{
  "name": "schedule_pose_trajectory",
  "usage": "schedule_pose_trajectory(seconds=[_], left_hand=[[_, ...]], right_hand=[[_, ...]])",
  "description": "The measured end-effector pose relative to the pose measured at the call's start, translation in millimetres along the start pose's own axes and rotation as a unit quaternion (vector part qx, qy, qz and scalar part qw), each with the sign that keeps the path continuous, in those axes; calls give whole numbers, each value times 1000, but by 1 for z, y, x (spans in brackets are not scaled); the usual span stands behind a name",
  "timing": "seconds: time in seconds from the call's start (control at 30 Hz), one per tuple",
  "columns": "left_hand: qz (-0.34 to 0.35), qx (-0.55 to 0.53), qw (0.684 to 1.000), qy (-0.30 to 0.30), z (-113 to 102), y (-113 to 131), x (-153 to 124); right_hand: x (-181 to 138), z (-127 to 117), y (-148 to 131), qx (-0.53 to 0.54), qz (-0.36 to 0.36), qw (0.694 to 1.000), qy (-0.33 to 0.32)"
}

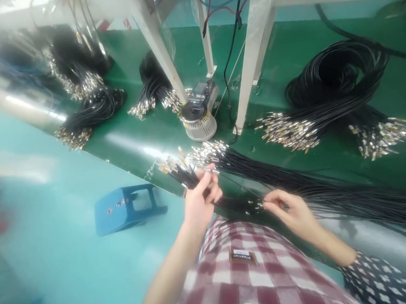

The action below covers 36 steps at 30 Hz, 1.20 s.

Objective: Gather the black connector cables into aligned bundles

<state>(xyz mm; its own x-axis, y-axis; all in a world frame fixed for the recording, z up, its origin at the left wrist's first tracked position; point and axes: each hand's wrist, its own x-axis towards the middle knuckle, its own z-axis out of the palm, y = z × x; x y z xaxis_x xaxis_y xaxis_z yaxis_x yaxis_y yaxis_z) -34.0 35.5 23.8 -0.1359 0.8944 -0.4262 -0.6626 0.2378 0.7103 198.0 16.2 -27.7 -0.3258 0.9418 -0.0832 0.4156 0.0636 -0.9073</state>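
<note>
My left hand [203,196] is closed around a bunch of black cables [181,172], whose metal-tipped ends fan out above the fist. Between its thumb and fingers sits the tip of one more cable. My right hand [292,213] pinches a thin black cable [240,186], which runs across to the left hand. Just left of the right fingertips are several small metal cable ends [253,207]. Behind both hands a long bundle of black cables [295,175] lies on the green table, its silvery connector ends close to my left hand.
A round grey device with a dial [199,120] stands beside the white shelf legs [252,56]. Coiled cable bundles lie at the right [337,82] and left [98,103] on the green tabletop [133,152]. A blue stool [123,208] is on the floor.
</note>
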Motion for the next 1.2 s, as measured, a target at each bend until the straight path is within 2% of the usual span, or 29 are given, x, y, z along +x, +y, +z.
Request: schedule_pose_trajectory(seconds=[0.07, 0.13, 0.2, 0.23, 0.37, 0.47, 0.53, 0.6, 0.7, 0.77, 0.83, 0.9, 1.07, 1.2], left_hand=[[11, 14, 1000, 13, 0, -1, -3], [15, 18, 999, 27, -2, -2, -6], [8, 14, 999, 34, -2, -3, -7], [6, 13, 999, 36, -2, -3, -8], [0, 25, 999, 36, 1, -2, -10], [4, 36, 998, 51, 2, -1, -10], [5, 34, 997, 63, 2, -1, -9], [7, 21, 997, 72, 0, -2, -8], [10, -2, 996, 84, -3, -3, -6], [-3, -4, 996, 84, -5, -4, -5], [-14, -3, 997, 78, -6, -5, -4], [-17, -2, 997, 74, -6, -6, -4], [-13, 1, 998, 60, -2, -3, -6], [-26, 9, 999, 35, 0, -4, -9]], right_hand=[[-1, -4, 1, -7, 7, 1000, -28], [3, -11, -3, -11, 7, 996, -94], [13, -15, -16, -10, -6, 989, -150], [21, -14, -25, -9, -15, 987, -157], [60, 11, -75, -25, -42, 995, -91], [78, 34, -100, -54, -60, 993, -84], [75, 38, -100, -78, -75, 989, -98], [61, 32, -83, -122, -101, 980, -122], [31, 6, -40, -206, -143, 957, -148], [15, -12, -15, -240, -140, 949, -148], [7, -22, -3, -249, -125, 951, -138], [9, -18, -8, -221, -112, 961, -124], [37, 19, -49, -93, -69, 982, -150], [56, 34, -71, -59, -57, 989, -120]])
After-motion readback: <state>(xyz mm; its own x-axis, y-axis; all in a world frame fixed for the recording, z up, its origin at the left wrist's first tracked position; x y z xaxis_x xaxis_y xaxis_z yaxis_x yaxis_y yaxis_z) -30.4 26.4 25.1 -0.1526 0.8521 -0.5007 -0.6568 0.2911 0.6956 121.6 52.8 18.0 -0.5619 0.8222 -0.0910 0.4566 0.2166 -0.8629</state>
